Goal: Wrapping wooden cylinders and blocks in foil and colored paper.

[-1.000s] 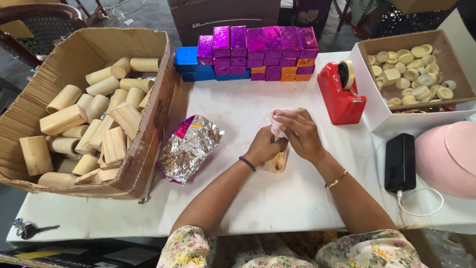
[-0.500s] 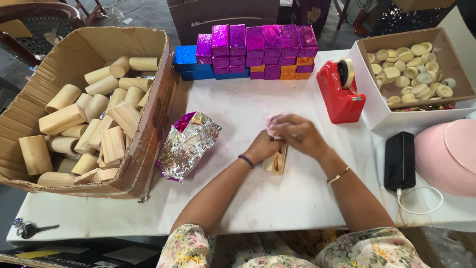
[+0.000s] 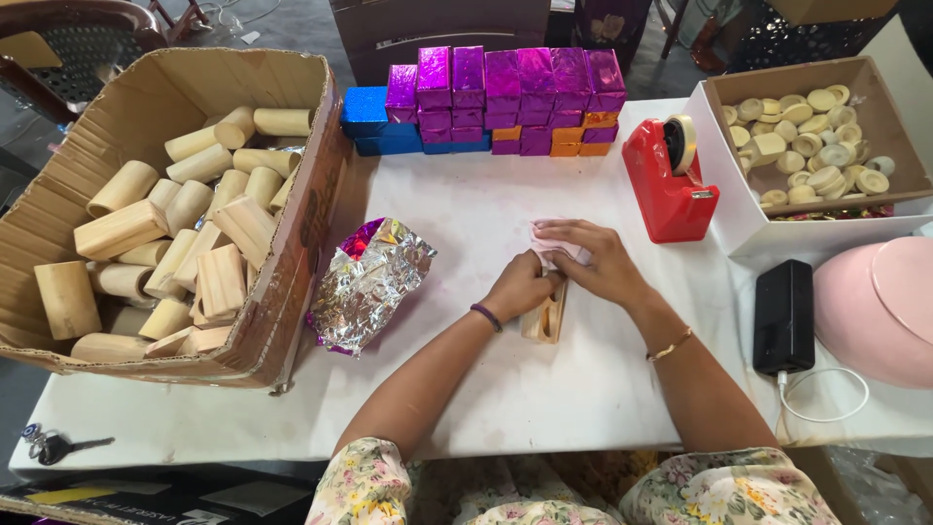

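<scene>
Step in hand, by the look of it: wrapping. Left hand [image 3: 520, 285] and right hand [image 3: 595, 264] are both clenched on a wooden block [image 3: 544, 316] and a pale pink sheet [image 3: 551, 243], mid-desk, just beside a crumpled foil pile [image 3: 374, 282]. The next fold probably calls for firm pressure along the block's edges. The white desk [image 3: 505, 389] also carries a cardboard box [image 3: 311, 194] of blocks, stacked wrapped blocks [image 3: 505, 97] and a red tape dispenser [image 3: 666, 185]; dark chairs stand behind.
</scene>
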